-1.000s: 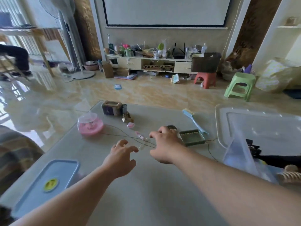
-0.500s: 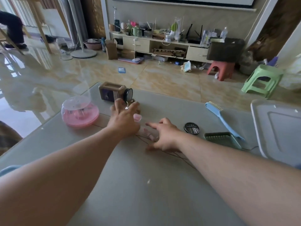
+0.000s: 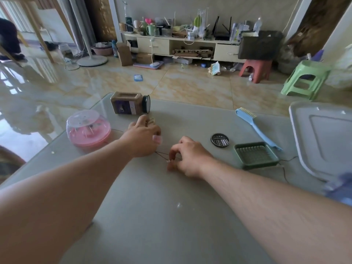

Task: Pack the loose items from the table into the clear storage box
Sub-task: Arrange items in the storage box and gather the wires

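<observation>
Your right hand (image 3: 190,159) has drawn back from the pink clips and now pinches the thin wire (image 3: 162,154) on the bench (image 3: 152,216); the left hand (image 3: 142,138) has closed its grip on a pink clip (image 3: 157,139). Gathering has started. The wire runs left to right, flat between your hands.

Table (image 3: 162,216): grey-green top, glossy.
Far left: brown jar (image 3: 127,103) on its side; pink domed container (image 3: 88,128).
Right: blue brush (image 3: 255,126), green slotted tray (image 3: 256,155), round black disc (image 3: 220,140), perhaps a needle case; white lid (image 3: 323,140).
</observation>
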`<state>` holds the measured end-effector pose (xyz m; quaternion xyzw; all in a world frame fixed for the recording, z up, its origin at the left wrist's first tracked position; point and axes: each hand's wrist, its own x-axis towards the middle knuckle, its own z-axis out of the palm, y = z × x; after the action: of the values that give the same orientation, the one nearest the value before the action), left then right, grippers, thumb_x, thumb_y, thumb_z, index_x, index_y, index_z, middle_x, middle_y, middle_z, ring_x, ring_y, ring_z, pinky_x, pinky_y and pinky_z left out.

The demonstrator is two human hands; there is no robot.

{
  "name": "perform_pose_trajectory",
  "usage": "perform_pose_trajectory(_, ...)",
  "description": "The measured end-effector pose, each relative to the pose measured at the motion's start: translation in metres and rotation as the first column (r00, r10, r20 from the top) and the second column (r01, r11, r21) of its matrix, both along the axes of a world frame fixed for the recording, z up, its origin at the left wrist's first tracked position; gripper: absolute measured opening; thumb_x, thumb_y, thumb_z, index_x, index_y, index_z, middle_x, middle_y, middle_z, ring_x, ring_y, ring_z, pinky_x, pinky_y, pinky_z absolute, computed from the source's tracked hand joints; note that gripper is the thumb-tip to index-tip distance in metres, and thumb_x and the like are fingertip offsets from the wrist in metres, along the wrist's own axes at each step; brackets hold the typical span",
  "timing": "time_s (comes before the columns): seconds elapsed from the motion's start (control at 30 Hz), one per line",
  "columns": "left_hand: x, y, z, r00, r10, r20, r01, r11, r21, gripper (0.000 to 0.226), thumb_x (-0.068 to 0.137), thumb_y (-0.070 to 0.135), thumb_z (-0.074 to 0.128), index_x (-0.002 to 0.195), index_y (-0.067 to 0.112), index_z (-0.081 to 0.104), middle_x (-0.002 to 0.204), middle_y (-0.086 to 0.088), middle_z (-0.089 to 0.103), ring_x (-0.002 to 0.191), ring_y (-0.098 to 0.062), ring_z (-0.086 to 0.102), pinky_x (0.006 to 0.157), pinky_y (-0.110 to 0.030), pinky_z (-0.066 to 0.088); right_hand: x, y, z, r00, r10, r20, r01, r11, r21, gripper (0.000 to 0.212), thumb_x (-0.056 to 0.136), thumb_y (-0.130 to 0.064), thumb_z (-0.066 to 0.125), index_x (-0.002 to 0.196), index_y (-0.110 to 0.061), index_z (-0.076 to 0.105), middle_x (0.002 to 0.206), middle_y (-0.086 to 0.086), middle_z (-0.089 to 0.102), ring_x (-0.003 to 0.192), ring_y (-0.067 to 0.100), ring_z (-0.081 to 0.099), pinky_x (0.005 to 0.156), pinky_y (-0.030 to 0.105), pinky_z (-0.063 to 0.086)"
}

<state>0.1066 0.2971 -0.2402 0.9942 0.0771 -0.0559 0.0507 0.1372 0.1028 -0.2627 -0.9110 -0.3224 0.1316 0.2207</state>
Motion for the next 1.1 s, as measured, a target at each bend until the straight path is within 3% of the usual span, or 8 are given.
perform_pose_trajectory(0.2,-0.050,-0.012,0.008,0.992,-0.129,0.008,0.129,0.991,0.025,0.027,0.093,0.037,0.041,0.109,0.028,0.061,0.124,0.005,0.038,0.133,-0.023,0.027,0.108,-0.046,0.039,-0.055,-0.005,-0.004,0.967,0.002,0.253,0.051,0.978,-0.203,0.023,0.104,-0.021,0.043,0.123,-0.017,0.057,0.127,0.005,0.053,0.125,0.031,0.044,0.092,0.042,0.045)
perform_pose_trajectory(0.43,-0.132,-0.052,0.017,0.992,-0.104,0.071,0.108,0.992,-0.070,0.011,0.080,0.028,0.047,0.079,0.037,0.054,0.109,0.008,0.050,0.091,-0.022,0.056,0.083,-0.032,0.051,-0.126,-0.035,0.042,0.998,-0.030,0.053,0.048,0.931,-0.363,0.033,0.102,-0.010,0.041,0.133,-0.014,0.052,0.136,0.014,0.058,0.125,0.038,0.056,0.089,0.042,0.046)
perform_pose_trajectory(0.5,-0.150,-0.071,0.036,0.981,-0.175,0.079,0.182,0.979,-0.094,0.029,0.084,0.022,0.036,0.074,0.042,0.055,0.099,0.012,0.058,0.091,-0.014,0.057,0.083,-0.029,0.050,-0.142,-0.049,0.073,0.997,-0.076,0.012,0.076,0.947,-0.312,0.029,0.099,-0.009,0.045,0.127,-0.016,0.048,0.127,0.015,0.063,0.115,0.039,0.062,0.079,0.040,0.045)
perform_pose_trajectory(0.6,-0.165,-0.101,0.089,0.952,-0.209,0.222,0.229,0.971,-0.068,0.042,0.089,0.009,0.046,0.092,0.045,0.066,0.092,0.017,0.054,0.092,-0.003,0.052,0.083,-0.021,0.048,-0.158,-0.077,0.133,0.995,-0.092,0.048,0.097,0.987,-0.128,0.013,0.103,-0.021,0.046,0.116,-0.022,0.041,0.114,0.012,0.066,0.096,0.037,0.064,0.069,0.040,0.046)
perform_pose_trajectory(0.73,-0.171,-0.167,0.176,0.893,-0.310,0.326,0.333,0.943,-0.015,0.025,0.091,0.012,0.051,0.090,0.026,0.072,0.098,0.007,0.068,0.109,-0.018,0.054,0.092,-0.034,0.050,-0.180,-0.153,0.223,0.999,0.038,0.034,-0.042,0.991,0.129,0.056,0.099,-0.060,0.054,0.139,-0.023,0.044,0.127,0.005,0.066,0.107,0.025,0.061,0.085,0.038,0.047)
perform_pose_trajectory(0.8,-0.176,-0.216,0.212,0.845,-0.330,0.421,0.379,0.925,-0.035,0.018,0.088,0.013,0.057,0.094,0.019,0.073,0.101,0.003,0.064,0.104,-0.018,0.051,0.089,-0.031,0.048,-0.190,-0.202,0.257,0.991,0.026,0.131,-0.052,0.978,0.201,0.065,0.092,-0.060,0.067,0.142,-0.022,0.048,0.135,0.002,0.067,0.118,0.022,0.063,0.095,0.037,0.050)
perform_pose_trajectory(0.97,-0.187,-0.353,0.255,0.812,-0.283,0.511,0.426,0.885,-0.188,0.010,0.090,0.025,0.066,0.092,0.016,0.068,0.097,-0.002,0.052,0.091,-0.019,0.050,0.077,-0.028,0.038,-0.205,-0.332,0.302,0.950,-0.057,0.308,-0.016,0.973,0.228,0.043,0.089,-0.046,0.078,0.125,-0.026,0.065,0.094,-0.011,0.066,0.085,0.011,0.063,0.077,0.031,0.050)
perform_pose_trajectory(1.1,-0.187,-0.432,0.249,0.836,-0.298,0.460,0.466,0.828,-0.311,0.005,0.085,0.023,0.065,0.087,0.024,0.061,0.096,0.001,0.054,0.095,-0.021,0.054,0.076,-0.030,0.037,-0.212,-0.421,0.297,0.929,-0.099,0.358,0.033,0.982,0.185,0.030,0.097,-0.050,0.067,0.117,-0.029,0.070,0.077,-0.019,0.063,0.072,-0.002,0.058,0.066,0.025,0.044)
